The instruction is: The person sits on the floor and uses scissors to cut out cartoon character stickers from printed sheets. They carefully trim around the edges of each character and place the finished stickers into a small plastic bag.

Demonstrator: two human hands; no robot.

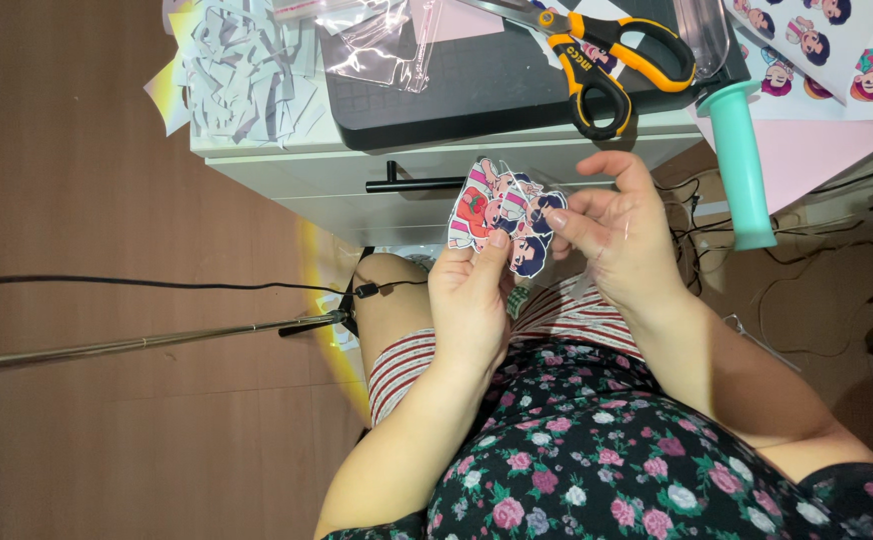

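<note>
We look down from one head-worn camera, close over our own lap; the view faces forward and downward to the white desk edge [357, 160] above and the wooden floor [107, 200] at left.

Scissors [607, 60] lie on desk [357, 165], above stickers [502, 210].

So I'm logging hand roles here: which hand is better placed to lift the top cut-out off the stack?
Probably the right hand: its fingertips already pinch the cut-outs at their edge, while the left hand grips them from below.
</note>
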